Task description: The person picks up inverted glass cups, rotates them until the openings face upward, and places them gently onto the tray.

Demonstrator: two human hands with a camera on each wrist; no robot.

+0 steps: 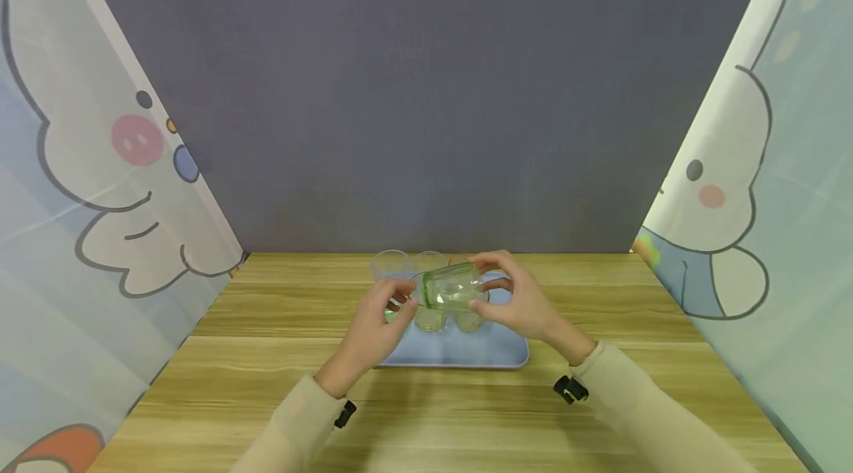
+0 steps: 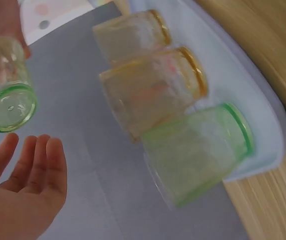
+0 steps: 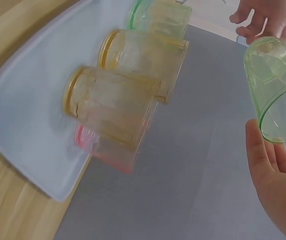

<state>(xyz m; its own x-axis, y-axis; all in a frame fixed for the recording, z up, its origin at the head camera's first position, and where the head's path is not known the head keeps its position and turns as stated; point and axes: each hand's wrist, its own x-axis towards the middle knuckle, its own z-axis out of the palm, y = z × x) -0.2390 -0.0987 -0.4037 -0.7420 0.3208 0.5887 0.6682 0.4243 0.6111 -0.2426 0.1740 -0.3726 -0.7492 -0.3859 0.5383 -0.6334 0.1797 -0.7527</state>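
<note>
A clear plastic cup with a green tint (image 1: 453,288) is held on its side above the tray, its thick green base toward the left. My right hand (image 1: 523,303) grips it at the rim end, with fingers and thumb on either side in the right wrist view. Beside the base is my left hand (image 1: 376,321), its fingers loosely bent. In the left wrist view those fingers (image 2: 32,165) are spread just below the cup's base, with the thumb tip overlapping the base's edge.
A pale blue tray (image 1: 460,354) lies on the wooden table (image 1: 413,421). Several see-through cups stand on it, including a green cup (image 2: 198,155), a yellow cup (image 3: 112,105) and a pink-tinted cup (image 3: 112,152). Behind the table rises a dark grey panel (image 1: 426,103), with printed curtains at both sides.
</note>
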